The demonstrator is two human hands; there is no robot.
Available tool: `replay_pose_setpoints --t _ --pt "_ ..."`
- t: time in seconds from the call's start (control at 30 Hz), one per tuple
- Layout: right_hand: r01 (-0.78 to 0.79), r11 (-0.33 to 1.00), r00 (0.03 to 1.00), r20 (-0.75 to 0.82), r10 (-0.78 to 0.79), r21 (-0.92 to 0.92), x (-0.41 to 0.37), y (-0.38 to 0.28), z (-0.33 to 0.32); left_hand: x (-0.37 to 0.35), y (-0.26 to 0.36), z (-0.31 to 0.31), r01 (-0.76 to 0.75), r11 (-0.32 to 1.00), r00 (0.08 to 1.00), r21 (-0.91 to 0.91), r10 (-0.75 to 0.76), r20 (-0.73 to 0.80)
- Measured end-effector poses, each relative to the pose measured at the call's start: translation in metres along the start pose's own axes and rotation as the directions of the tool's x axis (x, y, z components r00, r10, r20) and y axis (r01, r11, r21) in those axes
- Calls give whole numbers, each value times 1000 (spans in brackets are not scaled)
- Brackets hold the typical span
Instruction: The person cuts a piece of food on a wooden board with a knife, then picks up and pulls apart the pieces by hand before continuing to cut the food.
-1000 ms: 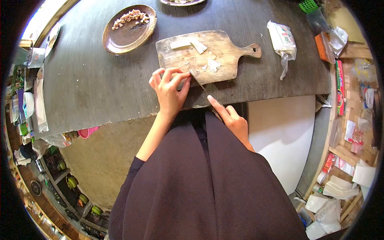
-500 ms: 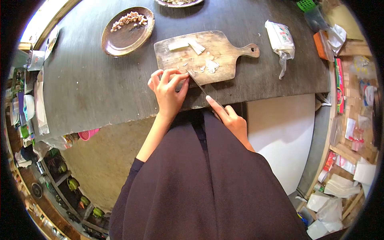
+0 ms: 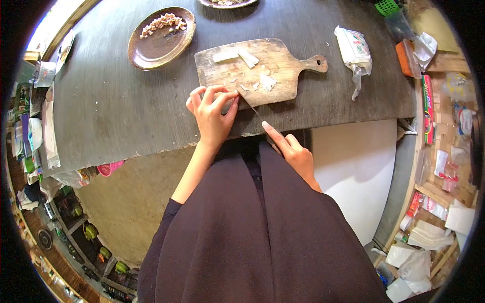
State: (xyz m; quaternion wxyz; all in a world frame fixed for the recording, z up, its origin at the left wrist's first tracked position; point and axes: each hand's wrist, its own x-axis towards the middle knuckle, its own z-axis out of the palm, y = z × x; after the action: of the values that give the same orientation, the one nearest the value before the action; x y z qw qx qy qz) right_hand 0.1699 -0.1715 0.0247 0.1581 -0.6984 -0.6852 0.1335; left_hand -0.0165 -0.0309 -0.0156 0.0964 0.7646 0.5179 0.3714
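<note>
A wooden cutting board (image 3: pixel 284 70) lies on the dark table, its handle pointing right. My left hand (image 3: pixel 214 116) is closed in a pinch over the board's near left edge; whatever the fingertips hold is too small and covered to name. In my right hand (image 3: pixel 294 154) is a knife (image 3: pixel 255 110), the index finger stretched along its back. The blade reaches up and left, its tip beside the left fingertips. Farther back on the board rest pale cut sticks (image 3: pixel 247 57). A small heap of thin white slices (image 3: pixel 267 83) lies right of the knife tip, with loose bits around it.
A brown plate (image 3: pixel 156 53) with small brownish chunks (image 3: pixel 164 23) stands at the back left. Part of another filled plate (image 3: pixel 227 4) shows at the top. A white plastic packet (image 3: pixel 353 48) lies right of the board. Shelves with packets line the right side.
The knife blade has tilted slightly and looks thinner now. Both hands stay almost in the same place, and the pieces on the board have not visibly moved.
</note>
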Motion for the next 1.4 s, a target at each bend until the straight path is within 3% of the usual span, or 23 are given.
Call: replay_pose_setpoints --t 1.4 --pt "-46 998 998 32 45 48 4 -13 -12 0 -2 -1 -2 1000 1000 4 2 9"
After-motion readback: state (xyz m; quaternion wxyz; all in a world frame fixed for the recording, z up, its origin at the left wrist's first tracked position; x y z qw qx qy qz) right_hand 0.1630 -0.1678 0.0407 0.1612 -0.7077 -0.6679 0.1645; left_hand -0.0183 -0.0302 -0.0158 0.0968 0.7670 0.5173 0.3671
